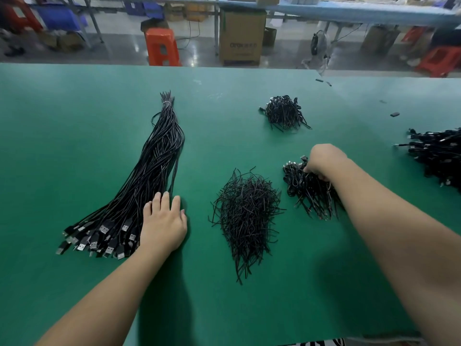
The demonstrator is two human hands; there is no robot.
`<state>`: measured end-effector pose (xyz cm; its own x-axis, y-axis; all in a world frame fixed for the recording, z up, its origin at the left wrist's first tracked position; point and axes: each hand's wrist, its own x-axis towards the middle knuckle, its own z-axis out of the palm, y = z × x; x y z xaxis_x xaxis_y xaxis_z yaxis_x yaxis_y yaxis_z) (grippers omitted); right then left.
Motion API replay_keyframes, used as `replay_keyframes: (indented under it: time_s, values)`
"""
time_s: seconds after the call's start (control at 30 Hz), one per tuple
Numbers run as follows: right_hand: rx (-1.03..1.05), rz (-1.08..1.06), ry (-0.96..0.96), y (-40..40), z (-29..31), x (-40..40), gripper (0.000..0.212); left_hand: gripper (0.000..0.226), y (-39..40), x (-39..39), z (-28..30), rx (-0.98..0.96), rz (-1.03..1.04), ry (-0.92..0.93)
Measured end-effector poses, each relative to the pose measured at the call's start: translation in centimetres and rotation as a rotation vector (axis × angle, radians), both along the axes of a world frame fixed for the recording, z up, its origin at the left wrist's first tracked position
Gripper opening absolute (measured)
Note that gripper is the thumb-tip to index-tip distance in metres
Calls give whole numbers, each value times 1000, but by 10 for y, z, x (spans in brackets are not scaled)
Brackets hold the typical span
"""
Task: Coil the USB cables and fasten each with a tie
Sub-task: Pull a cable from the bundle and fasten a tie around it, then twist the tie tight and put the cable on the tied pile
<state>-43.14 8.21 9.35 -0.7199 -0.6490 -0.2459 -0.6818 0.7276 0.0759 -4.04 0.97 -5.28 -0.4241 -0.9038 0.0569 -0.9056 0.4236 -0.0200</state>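
Observation:
A long bundle of straight black USB cables [149,176] lies on the left of the green table [74,126], plugs fanned toward me and the far end bound. My left hand [163,224] rests with straight fingers on the bundle's right edge near the plugs. A loose heap of black wire ties [245,216] sits in the middle. To its right is a small pile of coiled cables [306,189]; my right hand [324,159] reaches down into its top, fingers curled among the coils. What the fingers hold is hidden.
Another small pile of coiled cables [284,112] lies further back. A large heap of cables [439,153] sits at the right edge. A few small black bits [395,114] lie at the far right. Beyond the table stand an orange stool [162,46] and a cardboard box [240,37].

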Motion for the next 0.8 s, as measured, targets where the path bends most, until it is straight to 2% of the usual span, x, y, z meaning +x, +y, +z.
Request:
replay_keyframes:
  time_s: [0.1, 0.4, 0.57, 0.67, 0.8]
  values:
    - [-18, 19, 29, -3, -9, 0, 32, 49, 0, 0, -1, 3, 9, -6]
    - [8, 43, 124, 1, -21, 5, 56, 51, -1, 0, -2, 16, 23, -2]
    - [-137, 77, 166, -3, -14, 7, 51, 53, -1, -1, -2, 32, 29, -17]
    - [-269, 107, 102, -9, -4, 20, 44, 54, -1, -1, -2, 43, 28, -17]
    - [-450, 250, -154, -24, 17, 74, 43, 56, -1, -1, -1, 58, 28, -24]
